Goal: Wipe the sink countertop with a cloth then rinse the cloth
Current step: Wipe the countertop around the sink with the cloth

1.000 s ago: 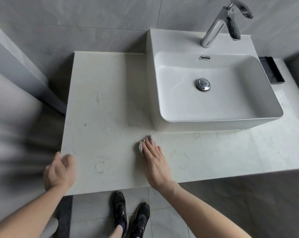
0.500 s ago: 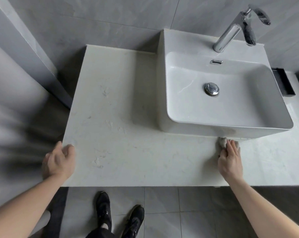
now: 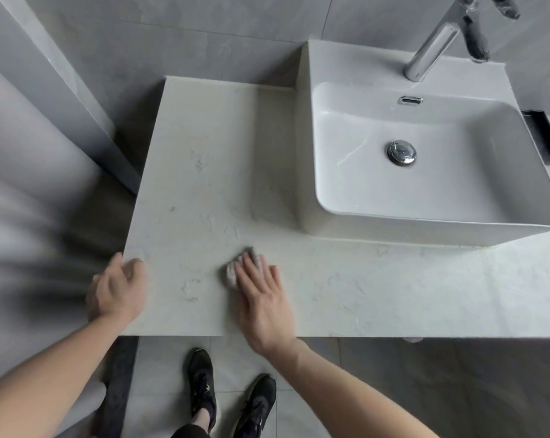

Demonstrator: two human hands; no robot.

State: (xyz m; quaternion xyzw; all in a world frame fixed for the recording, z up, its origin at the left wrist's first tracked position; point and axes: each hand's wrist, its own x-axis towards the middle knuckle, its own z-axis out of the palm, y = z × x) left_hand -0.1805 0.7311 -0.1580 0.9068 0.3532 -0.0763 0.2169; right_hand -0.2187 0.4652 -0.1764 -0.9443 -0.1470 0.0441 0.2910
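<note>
Countertop wiping under way, right hand flat on the cloth, left hand holding the counter's corner.

Pale marbled stone countertop [image 3: 210, 172] fills the middle; on it, to the right, sits the white rectangular ceramic basin [image 3: 336, 67], with the chrome faucet [image 3: 431, 42] at its far rim and the round chrome drain plug [image 3: 401, 152] in its bowl. Left of the basin's near corner, the right hand [image 3: 262, 298] lies spread, fingers straight, pressing the small crumpled grey-white cloth [image 3: 234, 273] onto the stone. Further left from the basin, the left hand [image 3: 115, 292] curls round the countertop's near-left corner. Below the counter edge, black sneakers [image 3: 202, 384] stand on grey floor tiles.
</note>
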